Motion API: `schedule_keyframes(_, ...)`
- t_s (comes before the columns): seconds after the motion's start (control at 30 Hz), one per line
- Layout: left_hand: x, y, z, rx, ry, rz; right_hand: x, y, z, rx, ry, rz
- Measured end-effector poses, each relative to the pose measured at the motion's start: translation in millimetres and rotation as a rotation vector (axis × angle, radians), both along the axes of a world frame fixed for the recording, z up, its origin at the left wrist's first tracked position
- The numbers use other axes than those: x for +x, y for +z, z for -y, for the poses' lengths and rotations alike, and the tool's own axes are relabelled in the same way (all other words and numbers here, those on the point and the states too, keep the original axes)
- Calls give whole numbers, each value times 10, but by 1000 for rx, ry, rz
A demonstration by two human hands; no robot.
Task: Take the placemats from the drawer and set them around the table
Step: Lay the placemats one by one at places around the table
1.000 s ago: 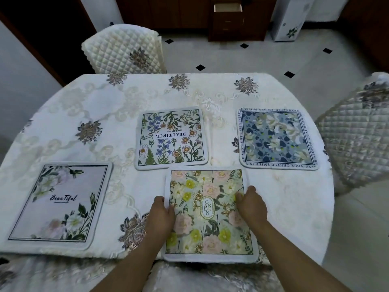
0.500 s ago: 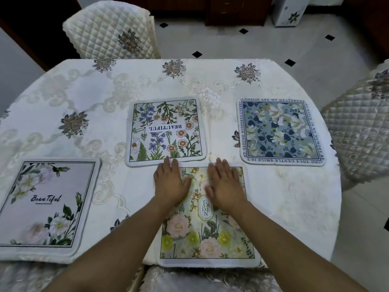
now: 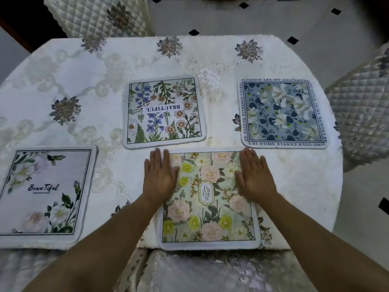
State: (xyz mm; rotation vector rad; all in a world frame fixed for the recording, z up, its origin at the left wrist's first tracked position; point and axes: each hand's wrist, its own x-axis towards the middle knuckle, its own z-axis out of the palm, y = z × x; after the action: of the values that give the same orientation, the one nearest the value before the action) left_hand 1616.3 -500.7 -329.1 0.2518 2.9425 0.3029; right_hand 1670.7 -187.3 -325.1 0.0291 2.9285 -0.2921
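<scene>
"Garden" placemat [image 3: 210, 218] lay flat at the near edge of the table [image 3: 117, 66], its front border just over the cloth's rim. L hand [image 3: 159, 178] was flat, fingers straight, on the mat's upper-left edge & partly on the cloth. R hand [image 3: 253, 178] was flat on the upper-right part, the 2 hands well apart, neither gripping. Just beyond lay the wildflower mat [image 3: 164, 112], w/ the blue mat [image 3: 283, 112] to the right and the white "Beautiful" mat [image 3: 46, 192] to the left. Quilted chairs stood at the far side [image 3: 96, 15] & the right [image 3: 362, 114].
</scene>
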Motion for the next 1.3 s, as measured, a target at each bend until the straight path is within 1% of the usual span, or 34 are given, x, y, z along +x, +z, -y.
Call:
schedule_keyframes(0.03,94,37,-23,-6,0,3,22,35,49,22,-26,5)
schedule_keyframes(0.1,394,79,-135,7,-93,30,140,116,256,32,-4,15)
schedule_keyframes(0.17,806,96,-264,21,-235,39,414,150,594,-9,164,21)
schedule_keyframes(0.23,1163,61,-340,1,-329,45,768,120,950,-26,349,25)
schedule_keyframes(0.3,1347,15,-340,-40,-357,64,1004,86,1130,-20,388,35)
schedule_keyframes(0.43,1300,34,-153,-10,-348,46,1056,95,875,-37,402,34)
schedule_keyframes(0.53,1228,63,48,-10,-339,46,1050,141,386,-78,279,49)
schedule_keyframes(0.63,1221,87,118,-21,-313,61,1081,202,-10,-37,213,71)
schedule_keyframes(0.7,1218,137,95,-50,-310,85,1072,228,-56,18,220,80)
schedule_keyframes(0.77,1174,235,44,-63,-299,81,972,306,42,50,191,141)
schedule_keyframes(0.83,1100,444,-13,-57,-248,86,815,585,167,74,158,234)
schedule_keyframes(0.87,1053,597,-35,-49,-221,80,725,740,214,95,155,242)
schedule_keyframes(0.93,951,868,-47,-51,-194,33,570,1019,268,106,159,232)
schedule_keyframes(1.07,835,1333,-4,-141,-124,-27,371,1527,313,30,176,129)
schedule_keyframes(1.17,840,1592,20,-142,-81,-92,297,1834,383,-9,220,76)
schedule_keyframes(1.3,938,1824,8,-144,-64,-125,308,2097,499,-37,251,12)
